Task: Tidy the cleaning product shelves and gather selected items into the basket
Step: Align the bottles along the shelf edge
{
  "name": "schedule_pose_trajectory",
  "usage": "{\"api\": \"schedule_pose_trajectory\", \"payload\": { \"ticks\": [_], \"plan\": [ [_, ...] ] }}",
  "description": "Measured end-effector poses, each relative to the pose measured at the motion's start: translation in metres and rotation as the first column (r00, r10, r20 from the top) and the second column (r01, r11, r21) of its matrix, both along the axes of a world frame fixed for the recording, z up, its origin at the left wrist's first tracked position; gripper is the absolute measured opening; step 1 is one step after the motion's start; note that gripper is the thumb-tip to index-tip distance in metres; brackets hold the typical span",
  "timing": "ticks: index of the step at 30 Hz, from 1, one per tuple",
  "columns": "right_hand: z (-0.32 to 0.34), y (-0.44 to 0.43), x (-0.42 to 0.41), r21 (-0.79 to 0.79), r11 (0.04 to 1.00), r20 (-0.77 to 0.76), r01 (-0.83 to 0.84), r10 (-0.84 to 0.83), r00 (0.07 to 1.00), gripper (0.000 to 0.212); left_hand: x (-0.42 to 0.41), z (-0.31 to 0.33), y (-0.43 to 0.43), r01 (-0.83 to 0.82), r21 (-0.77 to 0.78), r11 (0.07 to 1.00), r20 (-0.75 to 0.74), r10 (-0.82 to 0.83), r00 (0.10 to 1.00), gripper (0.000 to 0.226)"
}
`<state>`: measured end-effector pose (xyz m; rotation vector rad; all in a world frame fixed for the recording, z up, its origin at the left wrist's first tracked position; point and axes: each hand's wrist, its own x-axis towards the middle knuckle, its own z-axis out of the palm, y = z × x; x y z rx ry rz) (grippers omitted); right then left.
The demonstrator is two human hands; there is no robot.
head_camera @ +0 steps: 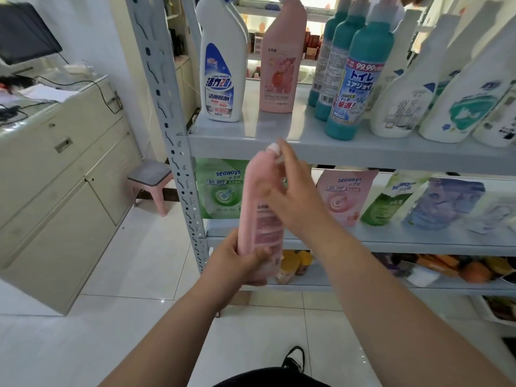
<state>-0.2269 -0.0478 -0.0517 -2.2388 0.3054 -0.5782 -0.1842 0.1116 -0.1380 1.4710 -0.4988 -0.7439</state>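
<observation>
Holding the pink bottle [258, 191] by its bottom end, the left hand [240, 259] has fingers and thumb curled round it, just below and in front of the upper shelf [363, 152]. The bottle's long axis runs nearly upright, its top leaning a little to the right, so that its white cap [273, 148] sits level with that shelf's front lip. The right hand [293, 199] lies against the bottle's upper half with its fingers loosely spread and blurred; whether it grips or only touches cannot be told. On the upper shelf, above and behind the hands, a second pink bottle [282, 68] stands beside a white cleaner bottle [220, 68], with bare board in front of them. The held bottle probably belongs up there or is bound for the basket, which is not in view. The left hand bears the weight. A lift onto the upper shelf would mean raising the base clear of the lip while keeping the bottle upright.
</observation>
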Motion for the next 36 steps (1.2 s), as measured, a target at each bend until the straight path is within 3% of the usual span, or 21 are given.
{"api": "schedule_pose_trajectory", "payload": {
  "ticks": [2, 4, 6, 8, 10, 12, 14, 16, 18, 20, 25, 28, 32, 34, 36],
  "plan": [
    [-0.015, 0.015, 0.001, 0.195, 0.981, -0.027, 0.001, 0.004, 1.0, 0.102, 0.0, 0.004, -0.008, -0.084, 0.01, 0.996, 0.161, 0.081, 0.984, 0.047],
    [-0.023, 0.018, 0.004, 0.333, 0.943, 0.034, 0.005, -0.018, 0.999, 0.095, 0.0, 0.01, -0.012, -0.061, -0.027, 0.998, 0.245, 0.066, 0.967, 0.055],
    [-0.022, 0.011, 0.005, 0.458, 0.889, 0.091, -0.032, -0.011, 0.996, 0.074, 0.0, 0.016, -0.016, -0.023, -0.098, 0.995, 0.217, 0.044, 0.975, 0.064],
    [-0.017, -0.001, 0.007, 0.558, 0.825, 0.137, -0.094, 0.02, 0.99, 0.05, 0.004, 0.026, -0.019, -0.051, -0.169, 0.984, 0.07, 0.064, 0.996, 0.069],
    [-0.01, -0.008, 0.008, 0.524, 0.843, 0.161, -0.118, 0.039, 0.986, 0.036, 0.011, 0.04, -0.024, -0.093, -0.192, 0.977, -0.089, 0.077, 0.993, 0.063],
    [-0.002, -0.014, 0.012, 0.478, 0.874, 0.174, -0.087, 0.003, 0.985, 0.036, 0.018, 0.051, -0.03, -0.136, -0.169, 0.976, -0.015, 0.135, 0.991, 0.05],
    [0.003, -0.022, 0.018, 0.434, 0.901, 0.186, -0.026, -0.062, 0.981, 0.043, 0.027, 0.059, -0.039, -0.204, -0.165, 0.965, 0.143, 0.228, 0.963, 0.042],
    [0.007, -0.028, 0.026, 0.402, 0.916, 0.187, 0.019, -0.103, 0.977, 0.067, 0.037, 0.067, -0.052, -0.239, -0.174, 0.955, 0.268, 0.28, 0.922, 0.04],
    [0.013, -0.031, 0.035, 0.408, 0.913, 0.194, 0.033, -0.122, 0.973, 0.098, 0.045, 0.077, -0.065, -0.226, -0.183, 0.957, 0.35, 0.278, 0.894, 0.039],
    [0.024, -0.037, 0.048, 0.432, 0.901, 0.239, 0.038, -0.155, 0.959, 0.105, 0.054, 0.089, -0.077, -0.166, -0.185, 0.969, 0.434, 0.232, 0.871, 0.041],
    [0.059, -0.07, 0.085, 0.34, 0.936, 0.33, 0.086, -0.205, 0.922, 0.105, 0.098, 0.123, -0.091, -0.02, -0.116, 0.993, 0.678, 0.095, 0.729, 0.03],
    [0.065, -0.088, 0.105, 0.282, 0.952, 0.356, 0.12, -0.22, 0.908, 0.1, 0.137, 0.13, -0.093, -0.211, 0.082, 0.974, 0.809, 0.058, 0.584, 0.034],
    [0.064, -0.106, 0.131, 0.236, 0.959, 0.347, 0.156, -0.233, 0.909, 0.109, 0.175, 0.122, -0.101, -0.433, 0.281, 0.856, 0.928, -0.128, 0.35, 0.035],
    [0.062, -0.113, 0.141, 0.228, 0.957, 0.342, 0.177, -0.249, 0.906, 0.109, 0.182, 0.112, -0.105, -0.505, 0.278, 0.818, 0.958, -0.199, 0.205, 0.034],
    [0.059, -0.119, 0.151, 0.222, 0.956, 0.349, 0.191, -0.261, 0.9, 0.109, 0.183, 0.103, -0.106, -0.549, 0.185, 0.815, 0.983, -0.162, 0.09, 0.033]
  ]
}}
